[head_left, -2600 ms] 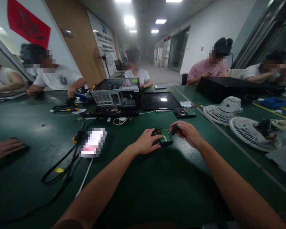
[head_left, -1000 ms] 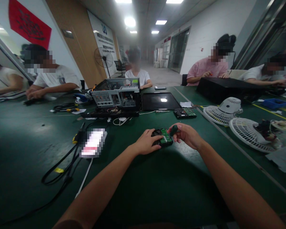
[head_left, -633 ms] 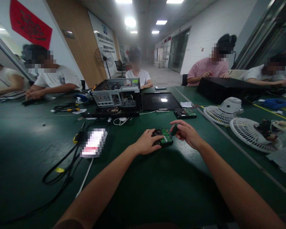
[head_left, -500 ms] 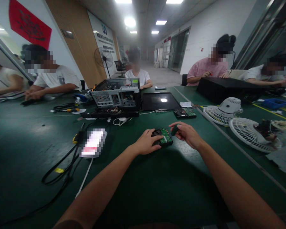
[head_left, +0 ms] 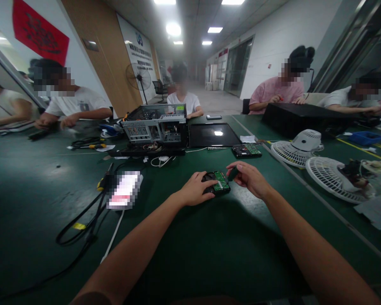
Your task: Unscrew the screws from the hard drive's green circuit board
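Observation:
A hard drive [head_left: 221, 183] with a green circuit board facing up lies on the green tabletop in front of me. My left hand [head_left: 195, 186] rests over its left side, fingers and thumb pressing it down. In the closed fingers of my right hand [head_left: 247, 178] is a small dark-handled screwdriver [head_left: 233, 173], tilted, its tip end at the drive's right edge. Whether that tip sits in a screw is too small to tell. A second hard drive [head_left: 247, 151] lies farther off, beyond my right hand.
An opened computer case [head_left: 155, 127] and a dark flat panel [head_left: 214, 134] are ahead. A phone [head_left: 124, 190] and black cables [head_left: 79, 242] lie left. White fan parts [head_left: 336, 178] and a black box [head_left: 301, 118] stand right. Several people sit around the table.
My hands, the hard drive and the screwdriver stay almost where they were, with only a slight shift of the right hand. At the left, a co-worker's hand has lifted.

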The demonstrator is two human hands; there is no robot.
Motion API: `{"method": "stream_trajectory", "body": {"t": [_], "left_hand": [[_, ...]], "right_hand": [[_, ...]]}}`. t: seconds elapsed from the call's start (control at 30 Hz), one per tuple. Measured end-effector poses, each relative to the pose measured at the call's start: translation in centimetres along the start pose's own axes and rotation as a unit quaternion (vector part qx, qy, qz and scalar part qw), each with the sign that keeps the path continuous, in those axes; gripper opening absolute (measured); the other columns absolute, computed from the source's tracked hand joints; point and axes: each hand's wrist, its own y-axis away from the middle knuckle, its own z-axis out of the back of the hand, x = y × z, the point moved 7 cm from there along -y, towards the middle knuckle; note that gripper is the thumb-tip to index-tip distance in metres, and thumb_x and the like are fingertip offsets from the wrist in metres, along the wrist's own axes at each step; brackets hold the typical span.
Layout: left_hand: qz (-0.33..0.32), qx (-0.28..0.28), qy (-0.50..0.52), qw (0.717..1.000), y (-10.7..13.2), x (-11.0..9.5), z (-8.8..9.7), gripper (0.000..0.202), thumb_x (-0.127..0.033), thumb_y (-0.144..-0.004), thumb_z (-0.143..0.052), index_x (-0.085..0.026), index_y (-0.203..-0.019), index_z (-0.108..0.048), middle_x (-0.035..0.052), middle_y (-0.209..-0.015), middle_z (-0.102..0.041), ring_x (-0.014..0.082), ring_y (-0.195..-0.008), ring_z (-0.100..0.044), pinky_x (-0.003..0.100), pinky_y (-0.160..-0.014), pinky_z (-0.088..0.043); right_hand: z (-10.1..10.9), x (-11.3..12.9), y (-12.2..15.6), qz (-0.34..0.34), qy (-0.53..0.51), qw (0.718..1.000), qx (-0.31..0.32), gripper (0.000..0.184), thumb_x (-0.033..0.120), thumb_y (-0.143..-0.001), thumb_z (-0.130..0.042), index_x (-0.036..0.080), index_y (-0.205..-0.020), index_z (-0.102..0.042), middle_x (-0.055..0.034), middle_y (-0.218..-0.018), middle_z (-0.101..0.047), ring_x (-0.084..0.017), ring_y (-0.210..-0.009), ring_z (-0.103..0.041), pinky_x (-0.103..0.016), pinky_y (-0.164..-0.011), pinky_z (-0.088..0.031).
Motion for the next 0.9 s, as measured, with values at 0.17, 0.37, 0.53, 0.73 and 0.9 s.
{"method": "stream_trajectory", "body": {"t": [0.17,0.37,0.53,0.73,0.9], "left_hand": [[0.005,-0.001,-0.005,1.0,-0.05,0.19,-0.27,0.057,-0.056,-0.095,-0.061,-0.043,-0.148,-0.047,0.004,-0.163,-0.024,0.0372,-0.146,-0.026,0.055,-0.118,-0.029],[0.002,-0.001,0.0,1.0,-0.04,0.16,-0.15,0.057,-0.056,-0.095,-0.06,-0.043,-0.149,-0.046,0.0044,-0.163,-0.024,0.0374,-0.146,-0.026,0.056,-0.118,-0.03],[-0.001,0.002,0.002,1.0,0.02,-0.07,0.02,0.058,-0.056,-0.095,-0.06,-0.043,-0.149,-0.045,0.0042,-0.163,-0.024,0.0376,-0.146,-0.025,0.056,-0.118,-0.029],[0.001,0.002,0.001,1.0,0.01,0.06,-0.02,0.058,-0.057,-0.095,-0.06,-0.043,-0.149,-0.045,0.0058,-0.162,-0.024,0.038,-0.146,-0.027,0.057,-0.117,-0.03],[0.005,0.005,0.0,1.0,0.03,0.06,0.03,0.059,-0.057,-0.094,-0.06,-0.043,-0.15,-0.045,0.0057,-0.162,-0.024,0.0373,-0.146,-0.026,0.057,-0.117,-0.031]], "right_hand": [[-0.2,0.11,0.14,0.003,0.014,1.0,0.008,0.029,0.043,-0.092,-0.062,0.018,-0.102,-0.071,-0.0079,-0.099,-0.07,-0.009,-0.058,-0.047,-0.024,-0.045,-0.027],[-0.64,0.09,0.05,0.014,-0.022,0.999,0.028,0.03,0.045,-0.097,-0.054,0.019,-0.098,-0.068,-0.0099,-0.102,-0.071,-0.011,-0.059,-0.054,-0.026,-0.048,-0.037],[-0.22,-0.04,0.04,0.01,-0.021,1.0,0.002,0.026,0.043,-0.096,-0.058,0.022,-0.108,-0.067,-0.0066,-0.1,-0.069,-0.01,-0.058,-0.053,-0.024,-0.045,-0.03],[0.1,0.05,0.15,0.003,0.01,1.0,-0.014,0.027,0.041,-0.093,-0.064,0.019,-0.106,-0.07,-0.0059,-0.095,-0.067,-0.009,-0.056,-0.051,-0.023,-0.045,-0.028],[-0.44,0.32,0.18,0.011,-0.011,1.0,0.013,0.028,0.044,-0.096,-0.057,0.019,-0.103,-0.067,-0.0092,-0.104,-0.07,-0.012,-0.061,-0.057,-0.025,-0.048,-0.036]]}}
